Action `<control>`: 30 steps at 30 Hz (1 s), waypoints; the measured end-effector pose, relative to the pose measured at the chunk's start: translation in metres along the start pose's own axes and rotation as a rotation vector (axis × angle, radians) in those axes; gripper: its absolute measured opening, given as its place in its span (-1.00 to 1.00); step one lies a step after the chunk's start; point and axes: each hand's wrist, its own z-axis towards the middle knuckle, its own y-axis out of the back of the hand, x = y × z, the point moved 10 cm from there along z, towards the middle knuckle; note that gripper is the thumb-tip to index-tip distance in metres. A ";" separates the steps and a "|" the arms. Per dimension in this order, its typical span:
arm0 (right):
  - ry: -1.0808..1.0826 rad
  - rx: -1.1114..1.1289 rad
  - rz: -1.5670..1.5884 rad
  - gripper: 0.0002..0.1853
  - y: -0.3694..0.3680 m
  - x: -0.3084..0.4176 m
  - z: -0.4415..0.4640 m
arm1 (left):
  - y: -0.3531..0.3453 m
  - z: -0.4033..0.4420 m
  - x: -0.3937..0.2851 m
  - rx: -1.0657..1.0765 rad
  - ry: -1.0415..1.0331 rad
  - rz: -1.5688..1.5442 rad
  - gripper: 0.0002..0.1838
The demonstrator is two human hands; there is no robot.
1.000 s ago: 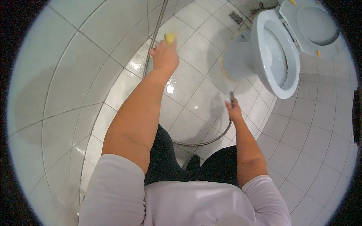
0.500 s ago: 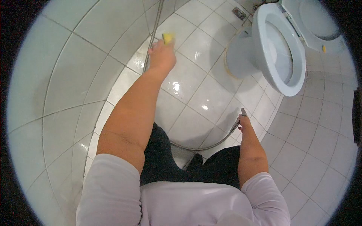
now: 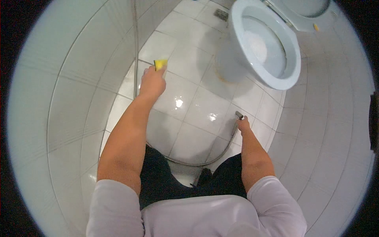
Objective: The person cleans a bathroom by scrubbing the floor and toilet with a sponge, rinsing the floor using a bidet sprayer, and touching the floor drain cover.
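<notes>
My left hand (image 3: 153, 82), arm stretched forward, is closed on a yellow sponge (image 3: 160, 64) with a dark layer along one side. It is over the wet white floor tiles (image 3: 189, 75) near the left wall; whether the sponge touches the floor I cannot tell. Lower on the right, my right hand (image 3: 244, 125) is wrapped round a small metallic spray nozzle (image 3: 239, 115), its head pointing up and left. A flexible hose (image 3: 197, 164) curves from that hand across the floor in front of my legs.
At the upper right stands a pale blue toilet (image 3: 272, 73) with its lid (image 3: 308, 10) raised. A floor drain (image 3: 221, 15) lies beside its base. Tiled walls rise on both sides, and a hose (image 3: 136, 47) hangs along the left one.
The view has shifted, with the toilet now further left. My left hand has drawn back toward me with the sponge, which shows more sharply. My right hand still grips the nozzle.
</notes>
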 end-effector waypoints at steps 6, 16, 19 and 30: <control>0.078 -0.193 0.032 -0.11 0.015 0.003 -0.004 | -0.016 -0.009 -0.033 0.132 -0.170 -0.035 -0.53; 0.550 0.543 -1.056 -0.41 -0.116 -0.012 0.049 | 0.009 -0.025 -0.059 0.235 -0.257 -0.078 -0.51; 0.309 0.192 -0.673 -0.54 -0.105 -0.021 0.071 | 0.019 -0.030 -0.070 0.209 -0.273 -0.168 -0.50; 0.483 0.143 0.214 -0.40 0.058 0.182 -0.145 | 0.055 -0.032 -0.108 0.090 -0.139 -0.472 -0.47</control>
